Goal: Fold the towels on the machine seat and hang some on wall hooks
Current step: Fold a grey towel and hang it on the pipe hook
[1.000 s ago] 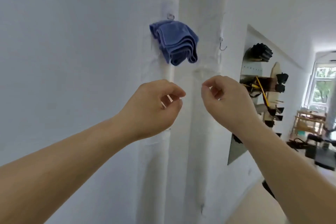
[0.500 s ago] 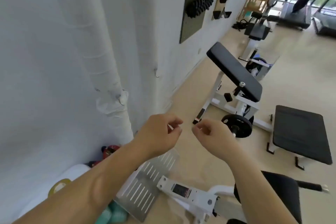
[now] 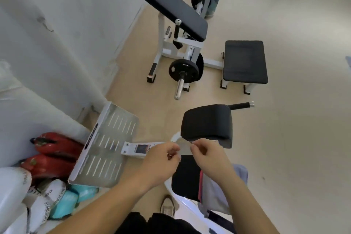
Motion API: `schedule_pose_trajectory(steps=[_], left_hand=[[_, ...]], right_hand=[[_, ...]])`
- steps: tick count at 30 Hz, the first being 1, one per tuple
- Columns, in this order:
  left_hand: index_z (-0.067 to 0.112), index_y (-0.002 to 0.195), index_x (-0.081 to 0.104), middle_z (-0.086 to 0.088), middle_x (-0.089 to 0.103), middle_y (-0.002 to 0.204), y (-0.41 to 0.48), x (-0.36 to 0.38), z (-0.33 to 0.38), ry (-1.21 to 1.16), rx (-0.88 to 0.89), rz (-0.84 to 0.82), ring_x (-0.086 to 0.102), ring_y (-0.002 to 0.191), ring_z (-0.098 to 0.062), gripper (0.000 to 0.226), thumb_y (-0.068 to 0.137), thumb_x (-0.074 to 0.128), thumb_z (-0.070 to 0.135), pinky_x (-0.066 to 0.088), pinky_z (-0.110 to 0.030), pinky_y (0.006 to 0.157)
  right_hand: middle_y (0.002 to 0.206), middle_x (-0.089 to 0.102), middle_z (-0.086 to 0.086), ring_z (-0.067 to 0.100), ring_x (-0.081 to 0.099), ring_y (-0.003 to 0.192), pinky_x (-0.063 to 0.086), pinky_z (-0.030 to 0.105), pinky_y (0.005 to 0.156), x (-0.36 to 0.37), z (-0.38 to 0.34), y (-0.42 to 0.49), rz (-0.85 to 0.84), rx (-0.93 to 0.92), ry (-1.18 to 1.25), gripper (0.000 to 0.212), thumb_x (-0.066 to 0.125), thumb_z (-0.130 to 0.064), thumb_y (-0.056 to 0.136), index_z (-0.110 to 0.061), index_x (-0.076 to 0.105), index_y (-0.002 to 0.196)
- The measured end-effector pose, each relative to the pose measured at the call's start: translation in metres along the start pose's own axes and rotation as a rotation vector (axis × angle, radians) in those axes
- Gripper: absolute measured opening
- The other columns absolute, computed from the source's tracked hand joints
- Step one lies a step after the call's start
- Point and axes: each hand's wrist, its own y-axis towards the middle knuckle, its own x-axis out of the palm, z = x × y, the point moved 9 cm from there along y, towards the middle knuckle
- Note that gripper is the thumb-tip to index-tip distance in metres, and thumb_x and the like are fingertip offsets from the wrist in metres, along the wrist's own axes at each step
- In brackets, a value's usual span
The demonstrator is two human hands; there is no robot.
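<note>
fingers: left hand (image 3: 162, 159) and right hand (image 3: 210, 157) both curled, thumb against forefinger, nothing seen between | hands close together above seat (image 3: 185, 176) | towels (image 3: 212, 195) lie on seat, near right, partly under right forearm

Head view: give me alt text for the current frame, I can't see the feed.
The left hand and right hand hover close together, fingers curled with nothing visibly held, above a black machine seat where grey and pink towels lie unfolded. A slotted metal footplate sits to their left, near the white wall.
</note>
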Motion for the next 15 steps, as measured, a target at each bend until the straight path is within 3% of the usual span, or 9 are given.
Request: schedule_pose_trajectory(steps=[2, 4, 6, 8, 11, 15], left_hand=[[0.028, 0.132, 0.064, 0.013, 0.068, 0.125, 0.005, 0.039, 0.002, 0.023, -0.008, -0.073, 0.06, 0.104, 0.001, 0.032, 0.1, 0.061, 0.027, 0.046, -0.011, 0.086], [0.026, 0.132, 0.064, 0.013, 0.067, 0.123, 0.006, 0.074, 0.001, 0.019, -0.035, -0.125, 0.058, 0.105, 0.001, 0.031, 0.101, 0.062, 0.025, 0.041, -0.007, 0.082], [0.025, 0.128, 0.066, 0.013, 0.066, 0.116, 0.004, 0.104, -0.006, 0.0, -0.087, -0.176, 0.059, 0.105, -0.002, 0.028, 0.1, 0.063, 0.023, 0.045, -0.015, 0.088], [0.026, 0.117, 0.066, 0.011, 0.066, 0.108, 0.0, 0.133, -0.016, 0.002, -0.15, -0.231, 0.062, 0.104, -0.007, 0.019, 0.098, 0.064, 0.023, 0.052, -0.027, 0.094], [0.026, 0.103, 0.062, 0.001, 0.068, 0.104, -0.004, 0.161, -0.03, -0.066, -0.247, -0.252, 0.067, 0.099, -0.017, 0.015, 0.092, 0.072, 0.026, 0.058, -0.039, 0.094], [0.023, 0.096, 0.058, -0.005, 0.069, 0.099, -0.004, 0.175, -0.039, -0.199, -0.348, -0.11, 0.069, 0.091, -0.021, 0.029, 0.082, 0.083, 0.022, 0.062, -0.039, 0.082]], right_hand=[[0.083, 0.069, -0.011, 0.002, 0.063, 0.078, 0.044, 0.015, 0.067, -0.012, 0.043, -0.009, 0.055, 0.06, 0.01, 0.012, 0.059, -0.031, 0.101, -0.029, 0.07, 0.097], [0.101, 0.069, -0.009, 0.005, 0.064, 0.09, 0.045, 0.018, 0.071, -0.027, 0.091, -0.021, 0.154, 0.173, -0.038, 0.016, 0.057, -0.037, 0.1, -0.031, 0.069, 0.108], [0.121, 0.062, -0.001, 0.02, 0.063, 0.105, 0.046, 0.03, 0.078, -0.038, 0.142, -0.036, 0.214, 0.336, -0.126, 0.029, 0.053, -0.04, 0.098, -0.03, 0.065, 0.123], [0.124, 0.057, 0.006, 0.029, 0.06, 0.101, 0.048, 0.035, 0.082, -0.035, 0.181, -0.051, 0.175, 0.462, -0.128, 0.033, 0.049, -0.039, 0.096, -0.028, 0.061, 0.126], [0.126, 0.059, 0.008, 0.023, 0.058, 0.093, 0.052, 0.035, 0.085, -0.017, 0.205, -0.069, 0.114, 0.456, 0.002, 0.039, 0.052, -0.036, 0.095, -0.028, 0.057, 0.133], [0.143, 0.052, 0.002, 0.02, 0.054, 0.126, 0.044, 0.028, 0.097, -0.009, 0.216, -0.088, 0.131, 0.392, 0.15, 0.055, 0.06, -0.033, 0.098, -0.02, 0.047, 0.149]])
